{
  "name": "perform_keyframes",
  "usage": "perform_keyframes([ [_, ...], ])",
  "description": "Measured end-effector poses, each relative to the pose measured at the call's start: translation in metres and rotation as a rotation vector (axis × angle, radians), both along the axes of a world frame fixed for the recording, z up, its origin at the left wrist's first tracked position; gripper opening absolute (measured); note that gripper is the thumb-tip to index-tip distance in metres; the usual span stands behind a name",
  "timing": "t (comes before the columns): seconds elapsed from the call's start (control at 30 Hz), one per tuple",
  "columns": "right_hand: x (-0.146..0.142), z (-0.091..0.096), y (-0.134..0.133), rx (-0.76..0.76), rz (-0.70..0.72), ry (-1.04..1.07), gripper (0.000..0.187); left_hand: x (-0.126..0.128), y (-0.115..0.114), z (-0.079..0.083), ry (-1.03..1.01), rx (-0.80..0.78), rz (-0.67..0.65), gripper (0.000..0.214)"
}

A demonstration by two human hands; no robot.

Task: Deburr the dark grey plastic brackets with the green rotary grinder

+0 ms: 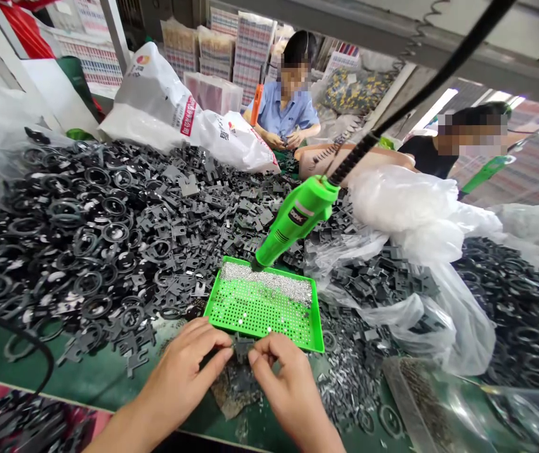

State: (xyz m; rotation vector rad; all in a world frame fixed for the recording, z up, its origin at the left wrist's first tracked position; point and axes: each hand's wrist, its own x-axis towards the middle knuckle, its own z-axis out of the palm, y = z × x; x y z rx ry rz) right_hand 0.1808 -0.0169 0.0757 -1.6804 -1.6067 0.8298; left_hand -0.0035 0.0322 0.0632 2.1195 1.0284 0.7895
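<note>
A small dark grey plastic part with notched edges (242, 346) sits between my two hands, just in front of the green perforated tray (319, 324). My left hand (188, 362) is closed, thumb and fingers at the part's left side. On its other side, my right hand (285, 371) pinches with thumb and forefinger. The fingertips partly cover the part. Small silvery pieces (288, 286) lie along the tray's far side, with a few white ones scattered nearer. A green electric screwdriver (295, 220) hangs tilted above the tray, its tip near those pieces; neither hand touches it.
Black rings and plates (104, 233) are heaped at left and behind. Clear plastic bags (458, 302) and a transparent box (405, 390) lie at right. White sacks (151, 100) stand behind. A co-worker in a blue shirt (276, 104) sits opposite; another person (432, 154) is at right.
</note>
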Motion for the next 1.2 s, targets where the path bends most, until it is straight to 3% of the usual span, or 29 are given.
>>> perform_keyframes([
  [0.17, 0.007, -0.009, -0.015, -0.240, -0.064, 0.359, 0.029, -0.002, -0.016, -0.008, 0.003, 0.135, -0.057, 0.013],
  [0.27, 0.013, -0.021, -0.030, -0.281, -0.122, 0.444, 0.034, -0.005, -0.031, -0.023, 0.072, 0.128, -0.003, 0.038],
  [0.37, 0.017, -0.031, -0.042, -0.308, -0.155, 0.400, 0.034, -0.006, -0.044, -0.043, 0.147, 0.130, 0.012, 0.057],
  [0.57, 0.009, -0.040, -0.046, -0.253, -0.176, 0.041, 0.026, -0.002, -0.055, -0.064, 0.194, 0.171, 0.044, 0.050],
  [0.73, 0.007, -0.028, -0.035, -0.173, -0.061, -0.215, 0.024, 0.000, -0.054, -0.060, 0.169, 0.173, 0.026, 0.047],
  [0.9, 0.020, -0.015, -0.009, -0.342, 0.105, -0.249, 0.020, 0.001, -0.047, -0.046, 0.252, 0.232, -0.085, 0.034],
  [1.07, 0.033, -0.017, 0.009, -0.420, 0.171, -0.226, 0.020, 0.007, -0.046, -0.034, 0.314, 0.217, -0.122, 0.034],
  [1.2, 0.036, -0.028, 0.002, -0.394, 0.178, -0.207, 0.023, -0.002, -0.038, -0.030, 0.317, 0.239, -0.155, 0.033],
])
